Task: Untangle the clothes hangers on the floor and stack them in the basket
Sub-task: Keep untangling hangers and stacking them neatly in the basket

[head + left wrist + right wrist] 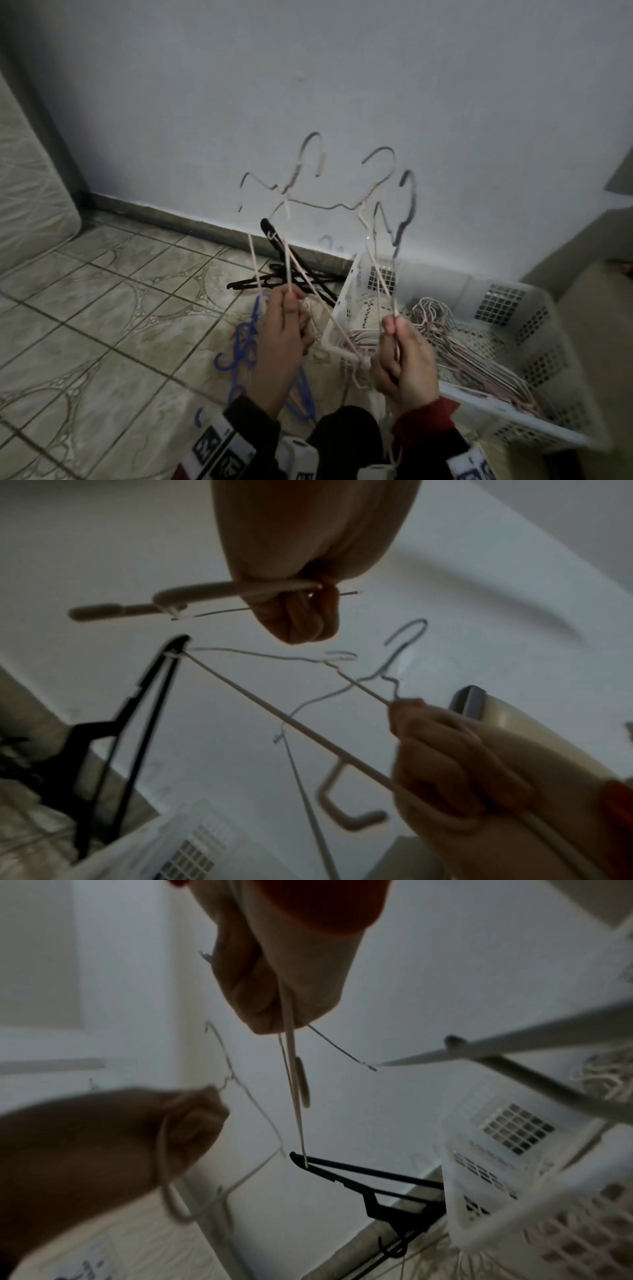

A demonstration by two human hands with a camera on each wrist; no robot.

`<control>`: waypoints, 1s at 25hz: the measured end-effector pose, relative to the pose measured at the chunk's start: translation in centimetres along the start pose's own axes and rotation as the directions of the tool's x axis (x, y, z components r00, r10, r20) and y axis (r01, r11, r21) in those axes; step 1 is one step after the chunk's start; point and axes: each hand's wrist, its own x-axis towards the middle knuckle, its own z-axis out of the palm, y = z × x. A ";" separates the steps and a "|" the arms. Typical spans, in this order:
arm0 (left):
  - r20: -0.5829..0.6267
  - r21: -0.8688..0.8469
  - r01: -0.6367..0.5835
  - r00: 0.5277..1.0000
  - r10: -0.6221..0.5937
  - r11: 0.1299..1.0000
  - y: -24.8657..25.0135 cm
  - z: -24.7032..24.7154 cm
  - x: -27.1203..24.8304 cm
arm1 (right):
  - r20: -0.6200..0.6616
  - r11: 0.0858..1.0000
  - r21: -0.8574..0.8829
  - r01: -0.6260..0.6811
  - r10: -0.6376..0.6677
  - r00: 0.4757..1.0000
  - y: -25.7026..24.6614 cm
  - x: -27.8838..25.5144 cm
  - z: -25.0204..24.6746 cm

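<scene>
I hold a tangle of thin pink wire hangers [342, 205] up in front of the wall, their hooks pointing upward. My left hand [291, 301] grips the lower bars of some of them, and my right hand [390, 325] pinches another hanger's wire beside the basket. A black plastic hanger [274, 236] is caught on one pink corner and is lifted at that end [342, 1169]. The left wrist view shows my left hand's fingers [301, 610] curled round a pink bar. The white perforated basket [507, 301] on the right holds a stack of pink hangers [479, 359].
More black hangers [301, 281] lie on the tiled floor by the skirting board. Blue plastic hangers [243, 353] lie on the floor under my left hand. A mattress edge [30, 192] leans at the far left. The wall stands close ahead.
</scene>
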 end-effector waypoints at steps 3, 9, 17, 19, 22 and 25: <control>0.161 0.135 -0.064 0.986 0.042 0.989 -0.5 3.4 0.2 | -0.005 0.994 -0.108 0.030 -0.031 1.000 0.5 -0.1 0.7; 0.249 0.284 -0.174 0.963 0.102 0.943 -2.6 6.2 -1.1 | -0.032 0.955 -0.266 0.135 -0.149 0.988 0.8 0.1 -1.1; 0.558 0.470 -0.301 0.829 -0.016 0.830 -4.0 6.6 -1.3 | 0.213 0.662 -0.700 0.267 -0.163 0.963 -1.8 -0.4 -6.9; 0.666 0.498 -0.358 0.741 -0.084 0.790 -3.7 6.1 -0.4 | 0.255 0.507 -0.807 0.304 -0.165 0.953 -3.1 -0.8 -8.8; 0.665 0.581 -0.430 0.740 -0.099 0.690 -2.7 4.2 1.7 | 0.254 0.317 -0.903 0.290 -0.152 0.955 -5.8 -0.9 -12.0; 0.442 0.585 -0.422 0.882 0.163 0.693 -1.7 0.9 4.5 | 0.214 0.355 -0.909 0.220 -0.056 0.975 -8.1 -0.9 -13.6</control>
